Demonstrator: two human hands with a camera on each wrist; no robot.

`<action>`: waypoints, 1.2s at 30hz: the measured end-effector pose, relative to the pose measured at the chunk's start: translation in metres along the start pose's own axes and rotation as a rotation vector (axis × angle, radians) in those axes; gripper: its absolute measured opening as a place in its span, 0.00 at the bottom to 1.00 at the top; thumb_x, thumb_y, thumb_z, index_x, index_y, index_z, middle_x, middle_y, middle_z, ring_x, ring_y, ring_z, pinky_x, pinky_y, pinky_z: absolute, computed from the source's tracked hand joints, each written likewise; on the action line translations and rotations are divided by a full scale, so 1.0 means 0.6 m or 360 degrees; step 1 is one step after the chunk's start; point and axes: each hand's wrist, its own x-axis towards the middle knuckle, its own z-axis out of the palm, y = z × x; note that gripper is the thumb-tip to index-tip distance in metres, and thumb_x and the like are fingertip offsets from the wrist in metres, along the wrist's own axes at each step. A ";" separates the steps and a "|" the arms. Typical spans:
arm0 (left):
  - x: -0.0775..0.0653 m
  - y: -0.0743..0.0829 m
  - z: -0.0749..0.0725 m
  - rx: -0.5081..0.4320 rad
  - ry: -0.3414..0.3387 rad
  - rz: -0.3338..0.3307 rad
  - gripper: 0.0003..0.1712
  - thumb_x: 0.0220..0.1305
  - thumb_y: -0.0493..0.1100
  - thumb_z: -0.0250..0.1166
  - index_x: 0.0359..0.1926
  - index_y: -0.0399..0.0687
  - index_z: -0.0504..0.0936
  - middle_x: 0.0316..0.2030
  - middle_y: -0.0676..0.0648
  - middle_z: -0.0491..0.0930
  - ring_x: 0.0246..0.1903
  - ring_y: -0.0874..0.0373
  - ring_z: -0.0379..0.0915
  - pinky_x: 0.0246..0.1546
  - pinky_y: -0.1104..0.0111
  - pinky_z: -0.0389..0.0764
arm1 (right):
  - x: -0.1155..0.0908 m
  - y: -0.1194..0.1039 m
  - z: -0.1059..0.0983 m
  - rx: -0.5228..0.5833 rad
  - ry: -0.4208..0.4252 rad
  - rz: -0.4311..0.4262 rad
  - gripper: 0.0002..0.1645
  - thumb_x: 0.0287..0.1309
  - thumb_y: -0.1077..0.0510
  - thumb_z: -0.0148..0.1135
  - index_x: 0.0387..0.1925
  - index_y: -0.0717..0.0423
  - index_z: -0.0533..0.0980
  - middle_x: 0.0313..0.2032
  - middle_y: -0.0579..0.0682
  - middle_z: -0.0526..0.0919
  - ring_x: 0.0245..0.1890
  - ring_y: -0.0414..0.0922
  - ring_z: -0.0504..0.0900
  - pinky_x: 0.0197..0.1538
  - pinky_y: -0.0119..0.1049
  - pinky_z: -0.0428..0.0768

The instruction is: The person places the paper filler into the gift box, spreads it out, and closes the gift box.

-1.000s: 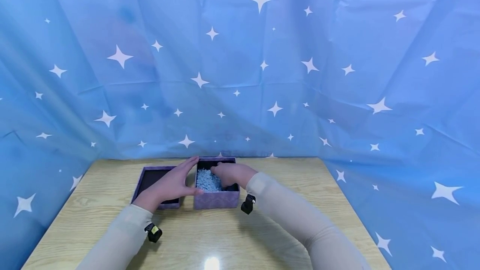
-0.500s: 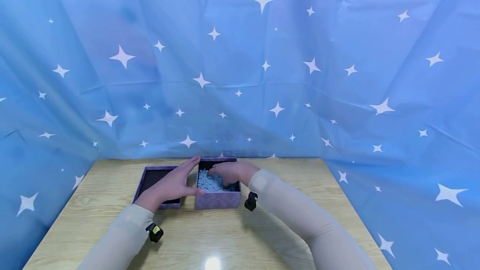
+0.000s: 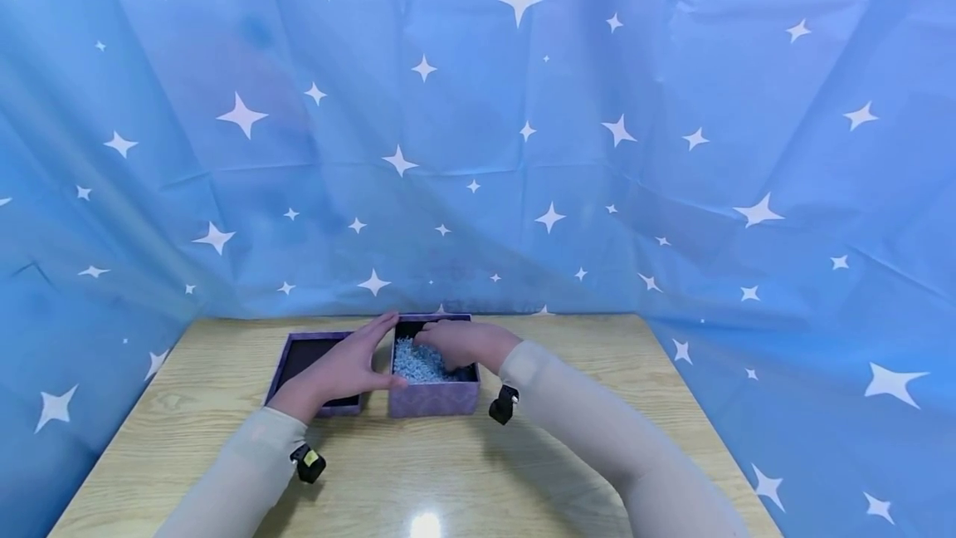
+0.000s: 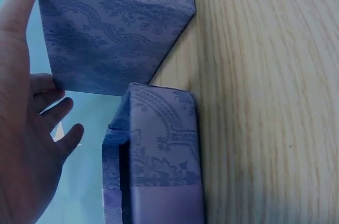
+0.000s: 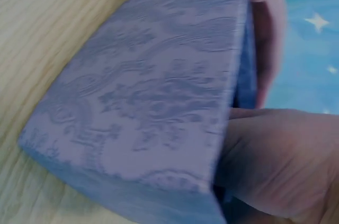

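Note:
A purple patterned box [image 3: 433,401] stands uncovered toward the back of the table, with light blue shredded paper [image 3: 417,362] inside its dark interior. My left hand [image 3: 339,374] holds the box across its left side, thumb at the near corner and fingers at the far one. In the left wrist view, the left hand's other fingers spread below the box edge. Reaching in over the right wall, my right hand [image 3: 463,344] has its fingers down in the shreds. The box wall hides those fingertips in the right wrist view, and I cannot tell whether they hold anything.
Left of the box lies its shallow matching lid [image 3: 339,411], dark inside face up, partly under my left hand. The wooden table [image 3: 388,471] ends at a blue curtain [image 3: 478,148] with white stars behind and at both sides.
My right hand has shifted slightly left and back within the box, over the shredded paper. My left hand, the box and the lid keep their places.

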 end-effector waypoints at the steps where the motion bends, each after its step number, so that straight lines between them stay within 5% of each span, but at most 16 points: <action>1: 0.000 0.001 0.000 -0.0013 -0.0009 -0.0007 0.70 0.65 0.70 0.78 0.92 0.52 0.47 0.90 0.44 0.43 0.86 0.36 0.44 0.78 0.34 0.61 | -0.007 0.001 -0.003 0.0031 0.0023 -0.0007 0.43 0.73 0.66 0.72 0.83 0.43 0.70 0.82 0.47 0.68 0.79 0.47 0.70 0.73 0.40 0.76; 9: -0.011 -0.001 -0.001 -0.0215 -0.0006 -0.0069 0.68 0.72 0.61 0.77 0.92 0.57 0.38 0.90 0.42 0.37 0.86 0.34 0.39 0.77 0.30 0.59 | -0.051 0.008 -0.020 0.0410 0.0263 -0.0046 0.43 0.71 0.65 0.76 0.82 0.53 0.70 0.80 0.50 0.71 0.83 0.53 0.63 0.79 0.47 0.71; 15: -0.045 -0.008 -0.018 -0.0062 0.0121 -0.0074 0.67 0.70 0.66 0.76 0.92 0.55 0.43 0.89 0.39 0.43 0.84 0.31 0.47 0.74 0.29 0.64 | -0.066 -0.018 -0.018 0.0709 0.0537 -0.0049 0.40 0.77 0.51 0.73 0.83 0.51 0.70 0.80 0.51 0.72 0.82 0.54 0.66 0.80 0.52 0.69; 23: -0.096 -0.043 -0.050 0.0101 0.0266 -0.0065 0.66 0.68 0.65 0.78 0.91 0.46 0.50 0.88 0.35 0.47 0.82 0.26 0.50 0.71 0.26 0.66 | -0.048 -0.103 -0.014 0.0987 0.0751 0.0008 0.47 0.77 0.38 0.69 0.87 0.46 0.63 0.83 0.50 0.64 0.81 0.50 0.67 0.77 0.52 0.73; 31: -0.144 -0.090 -0.083 0.0054 0.0376 -0.0123 0.64 0.68 0.57 0.80 0.90 0.44 0.51 0.86 0.31 0.50 0.81 0.23 0.49 0.70 0.24 0.61 | -0.007 -0.215 -0.009 0.1088 0.0824 0.0044 0.57 0.71 0.37 0.75 0.88 0.51 0.59 0.84 0.50 0.63 0.79 0.45 0.69 0.76 0.44 0.74; 36: -0.174 -0.114 -0.089 0.0004 0.0385 -0.0192 0.64 0.67 0.55 0.81 0.89 0.41 0.51 0.84 0.27 0.51 0.80 0.20 0.50 0.68 0.22 0.61 | 0.023 -0.267 0.011 0.1116 0.0825 0.0218 0.63 0.66 0.35 0.79 0.88 0.54 0.57 0.85 0.52 0.60 0.79 0.46 0.69 0.72 0.41 0.77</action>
